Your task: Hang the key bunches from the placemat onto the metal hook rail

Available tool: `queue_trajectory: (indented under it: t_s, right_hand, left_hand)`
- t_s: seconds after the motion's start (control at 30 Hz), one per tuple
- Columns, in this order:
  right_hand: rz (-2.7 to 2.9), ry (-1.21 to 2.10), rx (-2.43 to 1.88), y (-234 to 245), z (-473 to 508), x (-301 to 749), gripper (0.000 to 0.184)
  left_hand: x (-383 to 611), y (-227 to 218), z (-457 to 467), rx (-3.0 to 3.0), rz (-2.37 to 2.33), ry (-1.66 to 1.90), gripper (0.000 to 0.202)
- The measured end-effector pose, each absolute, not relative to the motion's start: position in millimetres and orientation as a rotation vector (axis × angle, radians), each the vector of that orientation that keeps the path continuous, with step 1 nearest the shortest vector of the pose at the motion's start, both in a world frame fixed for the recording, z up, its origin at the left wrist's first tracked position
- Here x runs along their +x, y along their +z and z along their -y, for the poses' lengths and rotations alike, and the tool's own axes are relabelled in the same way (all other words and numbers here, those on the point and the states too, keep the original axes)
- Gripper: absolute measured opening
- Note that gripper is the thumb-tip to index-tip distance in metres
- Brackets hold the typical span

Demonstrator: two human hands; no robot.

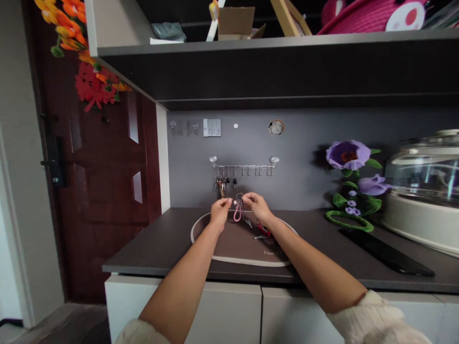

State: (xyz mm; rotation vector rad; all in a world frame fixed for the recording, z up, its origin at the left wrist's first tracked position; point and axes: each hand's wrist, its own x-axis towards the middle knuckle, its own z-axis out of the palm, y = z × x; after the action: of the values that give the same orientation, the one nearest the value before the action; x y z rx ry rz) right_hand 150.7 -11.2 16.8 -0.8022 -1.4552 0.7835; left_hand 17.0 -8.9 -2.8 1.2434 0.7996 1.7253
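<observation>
Above the oval brown mat [229,243], my right hand [258,208] pinches a metal key ring [239,195] with a pink loop strap [237,213] hanging from it. My left hand [219,213] is closed at the left of the ring, thumb and finger pressed together beside a small pale piece. What exactly those fingertips hold is too small to tell. On the mat beneath my right hand lie loose-looking keys [258,237] and a red strap [264,230], partly hidden by the hand.
Behind my hands, a clear hook rail [247,166] on the wall carries several keys [220,184] at its left end. A dark shelf [272,71] overhangs the counter. To the right are a purple flower ornament [348,155], a black phone-like slab [390,253] and a cream appliance [423,215].
</observation>
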Motion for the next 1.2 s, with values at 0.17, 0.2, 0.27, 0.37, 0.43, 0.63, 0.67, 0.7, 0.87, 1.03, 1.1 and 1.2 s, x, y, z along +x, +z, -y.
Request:
queue_trajectory:
  t_s: [0.17,0.2,0.27,0.37,0.43,0.63,0.67,0.7,0.87,1.03,1.1,1.2]
  right_hand:
    - [1.366,0.869,-0.803,39.4,3.9,147.5,0.020]
    - [1.356,0.872,-0.819,43.6,0.8,147.1,0.018]
    - [1.332,0.869,-0.850,51.3,-6.8,146.7,0.013]
    - [1.271,0.862,-0.856,61.1,-19.9,146.8,0.008]
    - [1.228,0.862,-0.844,66.6,-28.3,147.1,0.006]
    - [1.118,0.868,-0.854,76.8,-49.4,144.6,0.008]
    - [1.091,0.868,-0.864,77.7,-52.7,143.5,0.009]
    - [1.065,0.865,-0.874,78.5,-55.9,142.3,0.010]
    - [0.966,0.854,-0.901,80.7,-68.8,136.7,0.012]
    - [0.917,0.851,-0.938,77.8,-74.4,136.2,0.012]
    - [0.921,0.859,-0.943,75.3,-75.0,137.2,0.013]
    - [0.927,0.866,-0.953,71.1,-75.1,139.2,0.014]
  left_hand:
    - [19.3,-7.0,5.0,1.325,-0.883,1.743,0.017]
    - [19.8,-9.0,2.6,1.356,-0.891,1.757,0.016]
    - [20.7,-13.8,-3.4,1.425,-0.912,1.778,0.016]
    - [21.2,-21.1,-12.5,1.552,-0.958,1.762,0.016]
    - [21.3,-24.7,-16.7,1.638,-0.997,1.743,0.016]
    - [20.9,-28.3,-19.1,1.780,-1.074,1.714,0.013]
    - [20.7,-28.5,-19.0,1.787,-1.086,1.717,0.012]
    - [20.5,-28.8,-19.0,1.797,-1.099,1.719,0.012]
    - [19.5,-29.7,-19.1,1.908,-1.186,1.687,0.015]
    - [19.0,-28.5,-17.9,1.987,-1.296,1.617,0.018]
    - [18.7,-28.2,-17.7,2.009,-1.331,1.607,0.018]
    - [18.1,-28.3,-18.0,2.025,-1.356,1.594,0.019]
